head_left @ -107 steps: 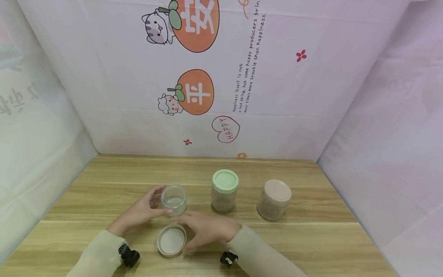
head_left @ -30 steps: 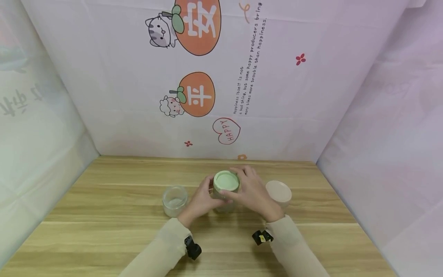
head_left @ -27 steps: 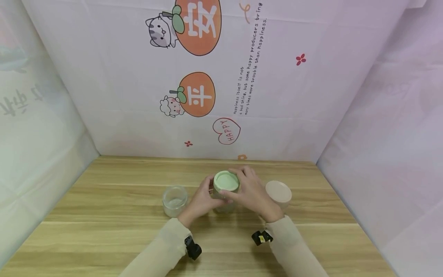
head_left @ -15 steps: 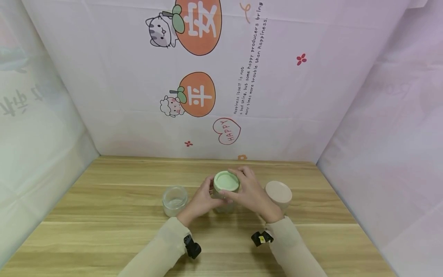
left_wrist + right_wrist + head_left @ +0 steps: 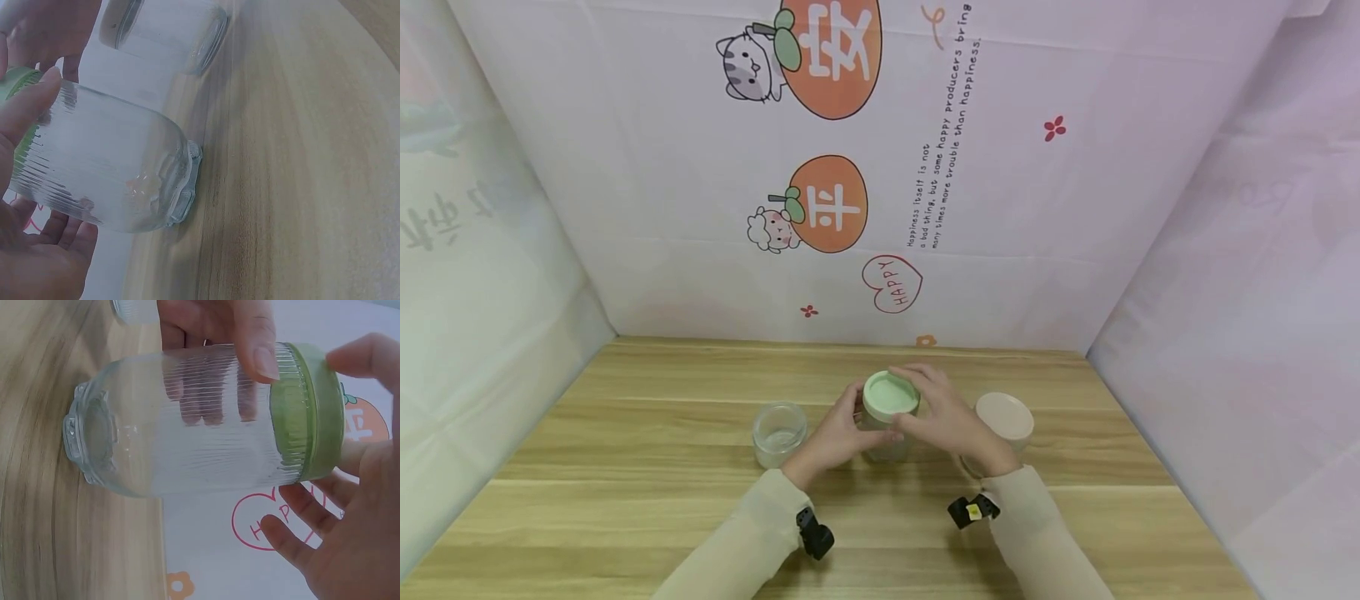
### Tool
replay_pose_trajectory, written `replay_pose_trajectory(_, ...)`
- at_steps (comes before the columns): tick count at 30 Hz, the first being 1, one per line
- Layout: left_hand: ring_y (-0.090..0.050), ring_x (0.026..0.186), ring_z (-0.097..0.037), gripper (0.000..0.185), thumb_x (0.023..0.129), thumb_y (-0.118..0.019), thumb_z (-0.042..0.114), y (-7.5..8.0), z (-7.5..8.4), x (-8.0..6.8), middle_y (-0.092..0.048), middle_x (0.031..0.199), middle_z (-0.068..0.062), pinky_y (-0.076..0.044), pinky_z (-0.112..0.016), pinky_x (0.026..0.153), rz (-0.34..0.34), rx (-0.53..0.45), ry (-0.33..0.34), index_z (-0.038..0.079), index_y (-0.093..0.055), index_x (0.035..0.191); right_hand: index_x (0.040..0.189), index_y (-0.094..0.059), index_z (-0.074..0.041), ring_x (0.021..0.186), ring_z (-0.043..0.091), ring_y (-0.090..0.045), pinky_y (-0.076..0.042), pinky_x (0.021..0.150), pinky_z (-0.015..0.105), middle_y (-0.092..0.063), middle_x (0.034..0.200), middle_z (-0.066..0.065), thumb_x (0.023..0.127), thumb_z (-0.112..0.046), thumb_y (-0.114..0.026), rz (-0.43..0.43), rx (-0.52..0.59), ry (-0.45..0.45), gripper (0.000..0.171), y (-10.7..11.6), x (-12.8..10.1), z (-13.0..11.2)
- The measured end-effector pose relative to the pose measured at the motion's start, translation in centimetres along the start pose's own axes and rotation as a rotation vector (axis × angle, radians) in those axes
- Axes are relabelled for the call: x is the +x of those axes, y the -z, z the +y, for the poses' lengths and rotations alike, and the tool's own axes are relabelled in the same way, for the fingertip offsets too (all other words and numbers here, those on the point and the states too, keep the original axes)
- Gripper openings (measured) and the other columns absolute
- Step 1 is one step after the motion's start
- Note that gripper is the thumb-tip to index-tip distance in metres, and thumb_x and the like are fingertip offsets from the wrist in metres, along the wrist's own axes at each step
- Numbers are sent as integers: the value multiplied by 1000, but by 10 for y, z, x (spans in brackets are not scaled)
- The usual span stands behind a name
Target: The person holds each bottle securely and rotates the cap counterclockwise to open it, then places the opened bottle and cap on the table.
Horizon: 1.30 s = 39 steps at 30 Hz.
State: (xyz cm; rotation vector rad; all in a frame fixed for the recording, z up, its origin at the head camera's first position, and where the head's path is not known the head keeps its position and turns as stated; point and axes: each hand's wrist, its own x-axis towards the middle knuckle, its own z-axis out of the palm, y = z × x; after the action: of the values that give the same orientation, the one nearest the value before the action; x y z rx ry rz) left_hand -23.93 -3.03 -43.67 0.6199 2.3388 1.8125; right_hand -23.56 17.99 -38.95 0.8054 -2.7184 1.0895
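Observation:
A ribbed clear glass jar [image 5: 162, 437] with a light green lid [image 5: 891, 394] stands upright on the wooden table, between both hands. My left hand [image 5: 829, 433] grips the glass just under the lid, thumb on the near side and fingers behind, as the left wrist view also shows. On the lid's rim, my right hand [image 5: 951, 417] has its fingers at the far edge and its thumb at the near right. Through the glass [image 5: 106, 156] no contents show. The lid sits on the jar's mouth, level in the head view.
To the left stands a lidless, short glass jar [image 5: 779, 435]. A jar with a pale pink lid [image 5: 1004, 416] is on the right, partly behind the right wrist. White printed cloth [image 5: 985, 275] walls the table [image 5: 625, 500] at the back and sides.
Both hands have moved right from the lidless jar to the green-lidded one. The loose lid that lay on the table is out of sight. Lately the right hand's fingers have shifted round the green lid.

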Motion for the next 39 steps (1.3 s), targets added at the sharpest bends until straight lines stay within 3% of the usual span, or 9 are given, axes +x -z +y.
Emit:
replay_pose_trajectory(4,-47,130,-37,82,83,-84,19,1,13,-4,-49,140,-16,-37,-58,109,-1,-5,2,4,-36,147,152,-43,-28,134,24,-36,-41,100,61,-41,151,-5,85,-21,-62,-46,25,-17,70,0,2,0)
replay_pose_trajectory(9,-46,131,-39,76,84,-83,14,2,25,-9,-50,137,-17,-35,-59,110,-10,-19,-1,1,-38,144,155,-37,-30,141,26,-30,-35,105,64,-33,160,-1,84,-16,-58,-81,61,3,76,0,5,1)
replay_pose_trajectory(18,-44,133,-34,87,83,-85,26,1,0,2,-47,142,-12,-36,-56,110,-20,6,-3,8,-33,150,155,-37,-21,149,40,-16,-19,109,72,-20,165,0,82,-21,-64,-74,11,80,78,-6,7,2)
replay_pose_trajectory(22,-44,132,-32,86,83,-84,30,3,-1,1,-47,143,-11,-38,-56,109,-32,6,-9,9,-34,150,154,-40,-19,146,38,-23,-27,110,68,-26,163,2,91,-38,-69,-10,-52,96,72,-8,6,-1)
replay_pose_trajectory(24,-45,132,-34,85,84,-84,27,4,7,-2,-47,142,-13,-38,-57,108,-35,-5,-13,6,-34,150,153,-42,-17,143,35,-28,-33,108,64,-31,160,3,92,-47,-69,27,-103,99,73,-8,4,-4)
replay_pose_trajectory(29,-45,131,-33,86,84,-84,27,4,6,-1,-48,141,-11,-38,-57,108,-34,-2,-8,7,-33,150,149,-48,-16,127,29,-44,-48,93,51,-48,145,9,91,-58,-66,114,-259,89,74,-6,2,-13)
replay_pose_trajectory(31,-45,131,-31,87,83,-85,32,4,-3,2,-48,141,-8,-38,-56,108,-31,11,-1,11,-34,151,147,-50,-15,120,27,-47,-48,89,48,-52,138,11,90,-60,-66,147,-304,84,74,-6,2,-16)
replay_pose_trajectory(39,-45,131,-29,90,81,-86,38,2,-6,2,-48,141,-7,-37,-54,109,-20,19,18,13,-34,151,133,-62,-12,108,24,-50,-42,90,47,-57,120,7,86,-67,-64,218,-425,55,72,-6,0,-17)
